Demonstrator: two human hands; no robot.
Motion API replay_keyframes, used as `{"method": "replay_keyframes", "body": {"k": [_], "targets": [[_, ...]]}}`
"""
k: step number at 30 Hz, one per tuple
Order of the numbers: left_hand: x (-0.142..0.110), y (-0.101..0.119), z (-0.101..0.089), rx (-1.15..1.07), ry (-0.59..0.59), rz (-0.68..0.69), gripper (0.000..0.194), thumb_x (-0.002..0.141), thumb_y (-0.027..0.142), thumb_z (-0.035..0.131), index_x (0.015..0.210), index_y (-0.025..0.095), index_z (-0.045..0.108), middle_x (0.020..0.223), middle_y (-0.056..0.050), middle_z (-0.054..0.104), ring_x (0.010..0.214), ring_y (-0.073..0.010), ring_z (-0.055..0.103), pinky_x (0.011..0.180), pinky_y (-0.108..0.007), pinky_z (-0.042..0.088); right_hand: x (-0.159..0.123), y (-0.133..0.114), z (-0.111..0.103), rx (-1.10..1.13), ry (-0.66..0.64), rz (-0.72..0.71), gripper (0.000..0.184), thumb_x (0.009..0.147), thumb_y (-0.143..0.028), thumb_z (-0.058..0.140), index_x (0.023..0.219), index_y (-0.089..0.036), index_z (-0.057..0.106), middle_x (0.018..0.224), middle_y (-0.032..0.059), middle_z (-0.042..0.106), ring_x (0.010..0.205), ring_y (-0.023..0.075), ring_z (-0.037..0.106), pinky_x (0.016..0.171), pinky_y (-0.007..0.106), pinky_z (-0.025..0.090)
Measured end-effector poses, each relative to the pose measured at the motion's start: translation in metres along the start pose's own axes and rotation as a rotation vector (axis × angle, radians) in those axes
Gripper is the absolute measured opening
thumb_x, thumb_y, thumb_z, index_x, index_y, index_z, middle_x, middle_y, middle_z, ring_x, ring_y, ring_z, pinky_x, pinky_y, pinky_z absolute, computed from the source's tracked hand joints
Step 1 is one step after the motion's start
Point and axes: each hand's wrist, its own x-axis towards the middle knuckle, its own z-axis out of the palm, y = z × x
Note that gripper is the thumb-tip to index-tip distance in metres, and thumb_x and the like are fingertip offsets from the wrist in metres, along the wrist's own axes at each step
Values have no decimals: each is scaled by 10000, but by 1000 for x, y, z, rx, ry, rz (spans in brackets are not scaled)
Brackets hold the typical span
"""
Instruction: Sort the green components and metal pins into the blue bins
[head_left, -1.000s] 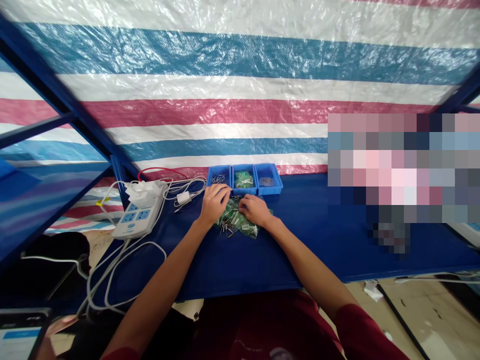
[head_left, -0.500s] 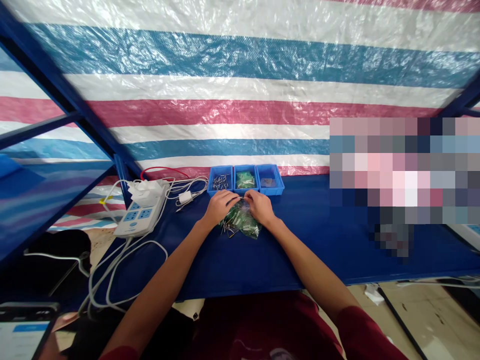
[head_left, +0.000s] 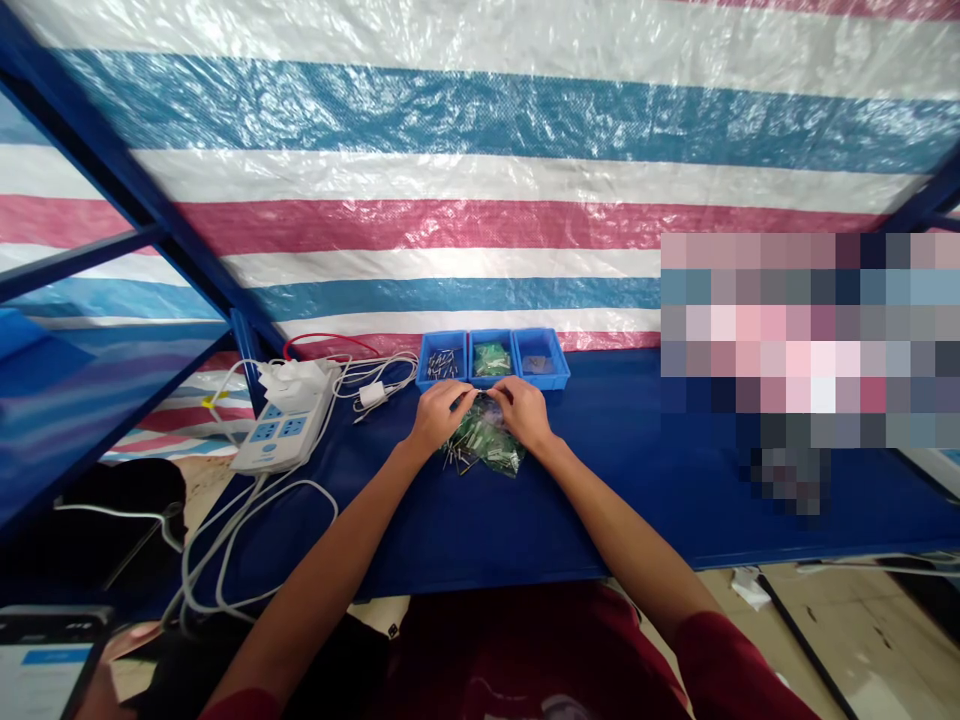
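Observation:
Over a pile on the blue table, my left hand (head_left: 441, 412) and my right hand (head_left: 523, 410) face each other with their fingers pinched. Something thin and pale spans the gap between their fingertips, too small to name. Under my hands lie clear plastic bags (head_left: 501, 452) with green in them, and loose thin metal pins (head_left: 461, 460) poke out at the near left. Just beyond stand three blue bins: the left bin (head_left: 422, 372) has dark metal pins, the middle bin (head_left: 493, 380) has green bagged pieces, and the right bin (head_left: 551, 380) has a small clear item.
A white power strip (head_left: 281, 440) with plugs and tangled white cables (head_left: 225, 560) takes up the table's left side. A white adapter (head_left: 371, 396) lies near the bins. Another person's hand holds a phone (head_left: 49, 665) at lower left. The right side is partly pixelated.
Both hands stay over the pile. Their fingertips have shifted slightly, and the thin thing between them shows a little differently. The bins and bags have not moved.

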Motion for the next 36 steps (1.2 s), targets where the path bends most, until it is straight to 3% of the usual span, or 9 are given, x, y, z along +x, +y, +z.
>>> {"method": "replay_keyframes", "body": {"k": [7,14,18,23,27,30,36], "targets": [[4,17,-5,-194,52,-173,250,917,385,541,868,185,683,854,-50,726,692,-145,640,690,-278,523,0,-3,1,-51,-62,30,311,944,-359,499,701,-188,591,709,26,637,669,148,563,637,240,364],[2,14,-4,-360,56,-346,234,967,380,446,966,180,569,923,-54,731,862,-161,689,797,-295,537,-1,-2,0,-104,-32,47,474,987,-422,353,624,-189,549,627,33,590,598,146,525,591,251,324],[1,10,-2,-255,2,-308,269,982,389,404,999,182,575,774,-15,698,714,-133,661,749,-264,521,-1,-2,-1,-93,7,41,465,985,-400,350,621,-188,547,611,36,575,589,156,524,586,256,325],[0,4,0,-133,-22,-116,322,970,387,437,1018,181,680,861,-58,700,764,-159,649,754,-280,512,-1,-2,-2,-98,46,82,460,980,-393,354,635,-182,574,629,46,593,600,163,536,596,263,344],[0,1,-1,-148,-39,-66,369,997,312,355,1082,178,688,835,-59,667,752,-142,630,724,-260,513,0,-1,-3,-69,45,113,449,978,-387,354,669,-177,605,653,54,613,625,169,557,619,262,366],[1,1,-2,-168,-23,-81,337,987,316,386,1103,184,674,875,-59,682,777,-144,641,762,-263,515,0,-2,-4,-29,42,107,412,971,-386,367,739,-174,633,708,60,641,643,166,560,633,258,380],[1,4,-3,-184,5,-225,260,934,401,506,1054,211,637,653,26,653,627,-132,631,700,-238,506,-2,-7,-1,88,-80,3,324,957,-377,410,867,-180,651,802,43,669,689,153,569,676,247,405]]}}
